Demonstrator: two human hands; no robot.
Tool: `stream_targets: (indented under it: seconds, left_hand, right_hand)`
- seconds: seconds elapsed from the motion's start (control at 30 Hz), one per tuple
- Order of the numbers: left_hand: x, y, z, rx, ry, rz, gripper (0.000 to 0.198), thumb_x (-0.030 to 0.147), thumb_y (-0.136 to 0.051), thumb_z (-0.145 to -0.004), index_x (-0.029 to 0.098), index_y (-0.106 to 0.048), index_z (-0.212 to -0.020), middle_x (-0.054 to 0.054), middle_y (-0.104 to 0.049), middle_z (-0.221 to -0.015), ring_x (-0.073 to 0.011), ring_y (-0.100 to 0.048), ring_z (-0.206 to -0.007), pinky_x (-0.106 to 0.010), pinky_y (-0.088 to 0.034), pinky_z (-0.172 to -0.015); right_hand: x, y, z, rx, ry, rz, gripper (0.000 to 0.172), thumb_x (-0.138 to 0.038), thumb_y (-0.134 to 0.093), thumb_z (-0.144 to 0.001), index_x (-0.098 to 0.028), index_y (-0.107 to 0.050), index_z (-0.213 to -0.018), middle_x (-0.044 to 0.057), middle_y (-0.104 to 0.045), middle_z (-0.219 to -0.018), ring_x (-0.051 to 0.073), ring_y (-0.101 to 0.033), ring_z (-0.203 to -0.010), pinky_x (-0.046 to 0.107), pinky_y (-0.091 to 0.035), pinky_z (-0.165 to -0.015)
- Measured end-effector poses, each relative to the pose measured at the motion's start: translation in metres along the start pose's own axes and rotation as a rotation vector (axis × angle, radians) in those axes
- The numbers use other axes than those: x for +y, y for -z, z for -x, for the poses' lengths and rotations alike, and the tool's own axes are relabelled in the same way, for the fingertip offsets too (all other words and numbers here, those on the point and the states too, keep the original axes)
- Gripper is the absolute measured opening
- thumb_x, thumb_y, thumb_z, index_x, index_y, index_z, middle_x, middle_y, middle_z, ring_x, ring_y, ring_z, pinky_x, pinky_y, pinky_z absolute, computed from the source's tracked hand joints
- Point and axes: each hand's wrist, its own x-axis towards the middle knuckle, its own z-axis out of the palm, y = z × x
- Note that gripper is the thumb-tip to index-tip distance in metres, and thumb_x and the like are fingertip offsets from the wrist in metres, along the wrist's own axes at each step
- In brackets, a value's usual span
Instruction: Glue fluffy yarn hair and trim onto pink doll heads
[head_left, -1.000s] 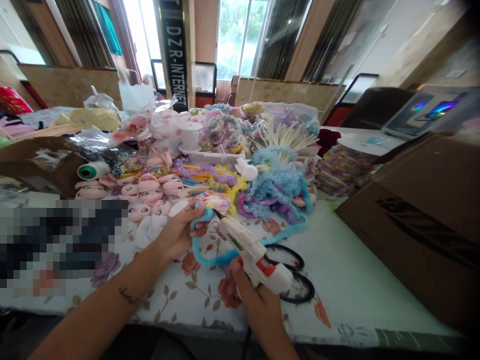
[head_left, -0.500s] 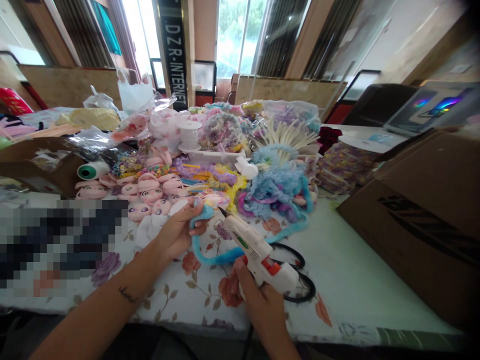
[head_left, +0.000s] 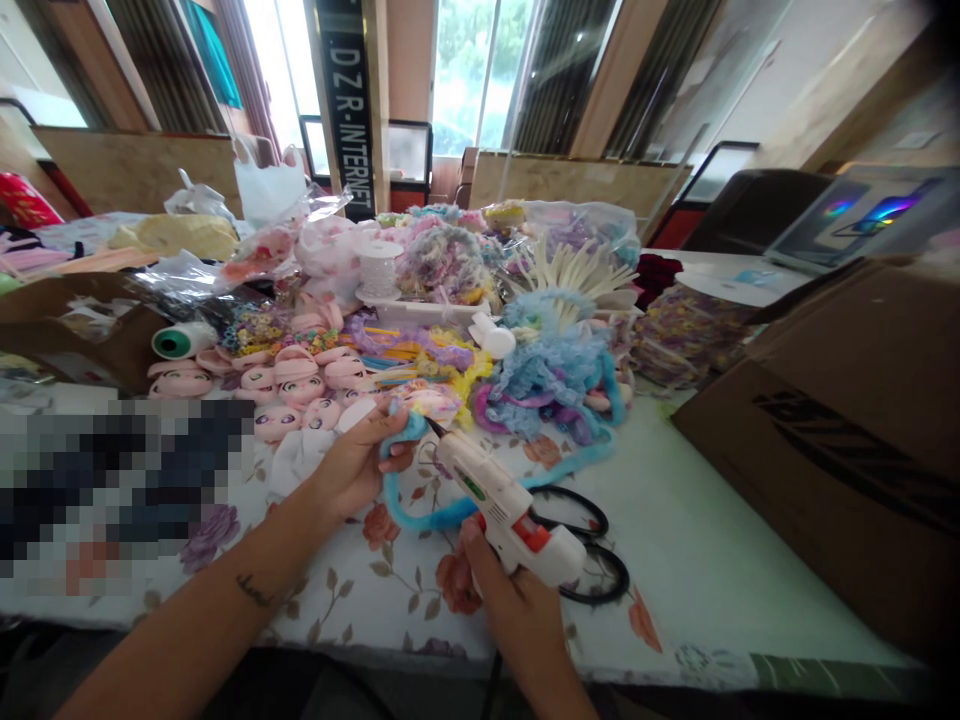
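Note:
My right hand [head_left: 517,610] grips a white glue gun [head_left: 502,505] with a red trigger, its dark nozzle pointing up-left toward my left hand. My left hand [head_left: 360,460] is closed on a fuzzy blue pipe cleaner [head_left: 420,515], pinching its top end near a small pastel piece. The blue strand loops down over the floral tablecloth [head_left: 390,590] and runs off to the right under the gun. The nozzle tip sits just right of the pinched end.
Black scissors [head_left: 592,560] lie right of the gun. Behind are pink doll faces [head_left: 300,385], a heap of blue and purple lace trims [head_left: 555,370], a thread spool [head_left: 176,342] and plastic bags. A large cardboard box [head_left: 847,430] fills the right side.
The glue gun drifted slightly right half a second ago and has come back left, its nozzle again close to the pinched end. My left hand has hardly moved.

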Motion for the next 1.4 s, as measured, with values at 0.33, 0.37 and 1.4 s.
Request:
stream_targets:
  seconds: [0.33, 0.37, 1.4]
  left_hand:
    - [0.002, 0.0, 0.0, 0.015, 0.003, 0.033, 0.024, 0.012, -0.067, -0.076, 0.016, -0.043, -0.074, 0.004, -0.045, -0.06, -0.0037, -0.039, -0.044, -0.011, -0.028, -0.035]
    - [0.002, 0.0, 0.0, 0.022, 0.002, 0.038, 0.026, 0.012, -0.067, -0.075, 0.017, -0.042, -0.073, 0.004, -0.044, -0.059, -0.0038, -0.039, -0.044, -0.011, -0.028, -0.035]
    - [0.003, -0.005, 0.002, 0.071, 0.019, 0.07, 0.022, 0.011, -0.06, -0.081, 0.017, -0.042, -0.069, 0.003, -0.043, -0.058, -0.005, -0.038, -0.043, -0.011, -0.028, -0.033]
  right_hand:
    - [0.0, 0.003, 0.0, -0.015, -0.08, -0.139, 0.049, -0.05, -0.059, -0.084, -0.021, -0.044, -0.047, -0.003, -0.044, -0.038, 0.015, -0.055, -0.043, 0.027, -0.045, -0.047]
    - [-0.001, 0.003, 0.0, -0.021, -0.087, -0.147, 0.049, -0.05, -0.059, -0.085, -0.021, -0.044, -0.047, -0.003, -0.044, -0.038, 0.015, -0.055, -0.043, 0.027, -0.046, -0.049]
    - [0.005, 0.006, -0.003, -0.026, -0.062, -0.142, 0.047, -0.045, -0.059, -0.086, -0.021, -0.046, -0.048, -0.003, -0.045, -0.039, 0.014, -0.054, -0.041, 0.026, -0.043, -0.045]
